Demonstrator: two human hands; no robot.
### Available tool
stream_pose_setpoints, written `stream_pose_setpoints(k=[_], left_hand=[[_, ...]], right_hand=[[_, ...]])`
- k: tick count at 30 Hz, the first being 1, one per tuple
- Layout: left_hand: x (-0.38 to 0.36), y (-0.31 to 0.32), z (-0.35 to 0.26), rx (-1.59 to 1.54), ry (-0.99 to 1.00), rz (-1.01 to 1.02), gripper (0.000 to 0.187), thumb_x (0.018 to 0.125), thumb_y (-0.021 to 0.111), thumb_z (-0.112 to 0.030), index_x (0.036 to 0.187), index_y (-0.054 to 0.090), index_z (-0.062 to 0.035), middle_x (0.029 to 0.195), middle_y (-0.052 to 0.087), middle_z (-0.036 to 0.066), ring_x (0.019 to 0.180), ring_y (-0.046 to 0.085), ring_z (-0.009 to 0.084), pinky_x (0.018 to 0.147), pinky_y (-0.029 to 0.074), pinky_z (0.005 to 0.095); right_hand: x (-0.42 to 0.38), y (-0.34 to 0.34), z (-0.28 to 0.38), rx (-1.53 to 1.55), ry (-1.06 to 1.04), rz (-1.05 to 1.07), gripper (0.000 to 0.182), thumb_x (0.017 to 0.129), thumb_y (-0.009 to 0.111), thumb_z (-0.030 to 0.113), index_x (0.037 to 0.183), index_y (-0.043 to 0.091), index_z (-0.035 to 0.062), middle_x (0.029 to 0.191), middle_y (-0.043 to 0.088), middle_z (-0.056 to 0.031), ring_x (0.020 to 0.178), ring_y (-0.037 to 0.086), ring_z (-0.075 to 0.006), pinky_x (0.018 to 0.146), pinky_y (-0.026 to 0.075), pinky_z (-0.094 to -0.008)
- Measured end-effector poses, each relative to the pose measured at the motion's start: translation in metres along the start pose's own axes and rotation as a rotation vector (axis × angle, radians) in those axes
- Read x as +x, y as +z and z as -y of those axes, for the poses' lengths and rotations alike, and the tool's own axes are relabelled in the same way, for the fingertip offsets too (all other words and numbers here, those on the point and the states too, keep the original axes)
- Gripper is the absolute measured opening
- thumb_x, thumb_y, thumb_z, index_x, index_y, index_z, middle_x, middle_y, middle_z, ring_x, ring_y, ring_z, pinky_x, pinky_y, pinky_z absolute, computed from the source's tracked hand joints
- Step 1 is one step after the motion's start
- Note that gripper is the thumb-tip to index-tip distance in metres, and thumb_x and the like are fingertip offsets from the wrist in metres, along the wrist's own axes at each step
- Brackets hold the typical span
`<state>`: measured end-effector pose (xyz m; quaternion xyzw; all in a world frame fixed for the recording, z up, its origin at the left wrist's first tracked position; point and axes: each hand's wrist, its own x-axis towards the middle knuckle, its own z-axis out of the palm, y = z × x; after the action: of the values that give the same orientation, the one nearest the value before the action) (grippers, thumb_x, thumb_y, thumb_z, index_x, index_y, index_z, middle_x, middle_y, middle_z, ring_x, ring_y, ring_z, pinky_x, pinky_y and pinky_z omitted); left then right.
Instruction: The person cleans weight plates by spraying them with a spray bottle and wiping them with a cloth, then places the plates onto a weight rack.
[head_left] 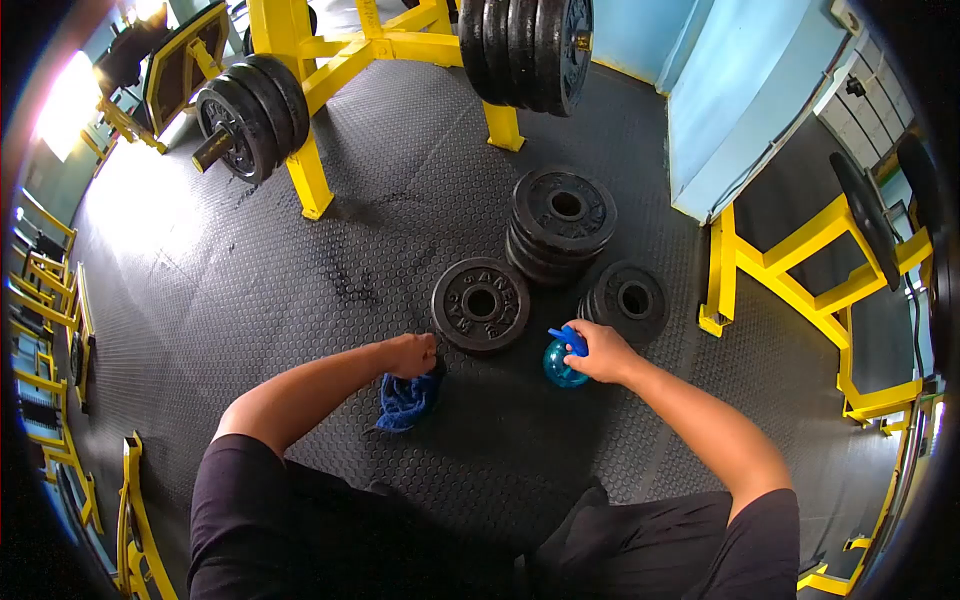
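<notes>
My left hand (411,355) is closed around a dark blue cloth (405,402), which hangs down below the fist. In my right hand (600,352) is a spray bottle (563,368) with a blue spray head and a see-through teal body, gripped around its top. Just ahead of my hands, a black weight plate (481,305) with raised lettering lies flat on the floor. Behind it stands a stack of black plates (564,210). A smaller stack of plates (634,300) sits beyond my right hand, partly covered by it.
A yellow rack (312,180) ahead carries black plates (255,115) on its left peg and larger plates (525,50) on its right. At the right is a yellow-framed bench (800,260) near a light blue pillar (740,110). More yellow machines line the left. Black textured rubber flooring (390,240) lies underneath.
</notes>
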<state>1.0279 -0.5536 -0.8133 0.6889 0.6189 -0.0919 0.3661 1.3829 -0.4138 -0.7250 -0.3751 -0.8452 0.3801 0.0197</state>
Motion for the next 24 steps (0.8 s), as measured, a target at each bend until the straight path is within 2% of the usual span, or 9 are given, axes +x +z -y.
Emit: stream_pose_setpoints(k=[2, 5, 8, 12, 16, 18, 19, 21, 24], left_hand=[[-0.009, -0.026, -0.027, -0.202, -0.121, 0.013, 0.035, 0.091, 0.060, -0.032, 0.112, 0.056, -0.0047, 0.099, 0.066, 0.018, 0.100, 0.064, 0.0346, 0.088, 0.049, 0.0441], [-0.017, -0.046, -0.049, -0.314, 0.050, -0.083, 0.033, 0.093, 0.058, -0.031, 0.110, 0.054, -0.0033, 0.098, 0.065, 0.017, 0.099, 0.064, 0.0331, 0.086, 0.049, 0.0423], [-0.027, -0.066, -0.081, -0.366, 0.137, -0.079, 0.031, 0.096, 0.055, -0.030, 0.111, 0.053, -0.0026, 0.099, 0.065, 0.017, 0.099, 0.064, 0.0295, 0.086, 0.048, 0.0398], [-0.044, -0.099, -0.130, -0.433, 0.357, 0.036, 0.032, 0.100, 0.052, -0.031, 0.115, 0.052, -0.0037, 0.102, 0.062, 0.012, 0.096, 0.060, 0.0220, 0.084, 0.047, 0.0381], [-0.061, -0.142, -0.148, -0.575, 0.412, 0.177, 0.032, 0.101, 0.050, -0.034, 0.119, 0.051, -0.0068, 0.098, 0.058, 0.004, 0.091, 0.055, 0.0141, 0.081, 0.046, 0.0349], [-0.064, -0.161, -0.139, -0.599, 0.395, 0.092, 0.028, 0.101, 0.051, -0.029, 0.119, 0.052, -0.0075, 0.095, 0.057, 0.003, 0.089, 0.054, 0.0127, 0.081, 0.046, 0.0335], [-0.061, -0.165, -0.130, -0.635, 0.410, 0.043, 0.026, 0.101, 0.052, -0.027, 0.118, 0.053, -0.0074, 0.096, 0.057, 0.003, 0.090, 0.054, 0.0134, 0.082, 0.046, 0.0338], [-0.051, -0.164, -0.117, -0.616, 0.435, -0.055, 0.025, 0.100, 0.053, -0.025, 0.117, 0.054, -0.0068, 0.097, 0.058, 0.005, 0.092, 0.056, 0.0160, 0.084, 0.046, 0.0350], [-0.022, -0.144, -0.092, -0.520, 0.457, -0.245, 0.024, 0.099, 0.054, -0.022, 0.116, 0.055, -0.0053, 0.100, 0.060, 0.009, 0.096, 0.058, 0.0223, 0.088, 0.046, 0.0374]], right_hand=[[-0.005, -0.003, 0.010, -0.046, 0.057, 0.056, 0.048, 0.077, 0.071, 0.021, 0.120, 0.057, 0.0039, 0.109, 0.066, -0.0201, 0.102, 0.064, -0.0364, 0.088, 0.050, -0.0432], [-0.006, -0.002, 0.027, -0.238, 0.030, 0.013, 0.052, 0.075, 0.073, 0.020, 0.120, 0.051, 0.0063, 0.112, 0.061, -0.0170, 0.105, 0.060, -0.0361, 0.090, 0.048, -0.0449], [-0.005, -0.003, 0.062, -0.478, -0.336, -0.305, 0.047, 0.074, 0.074, 0.022, 0.112, 0.051, 0.0073, 0.105, 0.052, -0.0122, 0.100, 0.053, -0.0344, 0.086, 0.045, -0.0443], [-0.009, 0.035, 0.079, 0.082, -0.123, 0.142, 0.072, 0.077, 0.077, 0.047, 0.130, 0.050, 0.0066, 0.131, 0.051, -0.0171, 0.126, 0.049, -0.0327, 0.103, 0.041, -0.0419], [-0.013, 0.036, 0.095, 0.075, -0.252, 0.269, 0.066, 0.084, 0.071, 0.047, 0.128, 0.050, 0.0029, 0.122, 0.058, -0.0195, 0.119, 0.055, -0.0318, 0.096, 0.044, -0.0384], [-0.013, 0.023, 0.103, 0.500, 0.127, 0.648, 0.056, 0.092, 0.063, 0.043, 0.127, 0.049, 0.0026, 0.114, 0.060, -0.0187, 0.111, 0.057, -0.0278, 0.094, 0.043, -0.0365], [-0.016, 0.019, 0.109, 0.494, 0.125, 0.657, 0.056, 0.092, 0.063, 0.043, 0.127, 0.049, 0.0026, 0.114, 0.060, -0.0187, 0.111, 0.057, -0.0278, 0.094, 0.043, -0.0365], [-0.025, 0.017, 0.118, 0.434, 0.098, 0.452, 0.049, 0.097, 0.056, 0.041, 0.123, 0.056, 0.0001, 0.107, 0.061, -0.0102, 0.104, 0.056, -0.0182, 0.095, 0.042, -0.0332], [-0.023, 0.034, 0.112, 0.716, 0.057, 0.185, 0.043, 0.099, 0.050, 0.033, 0.121, 0.056, -0.0033, 0.115, 0.061, -0.0106, 0.110, 0.054, -0.0194, 0.100, 0.039, -0.0322]])
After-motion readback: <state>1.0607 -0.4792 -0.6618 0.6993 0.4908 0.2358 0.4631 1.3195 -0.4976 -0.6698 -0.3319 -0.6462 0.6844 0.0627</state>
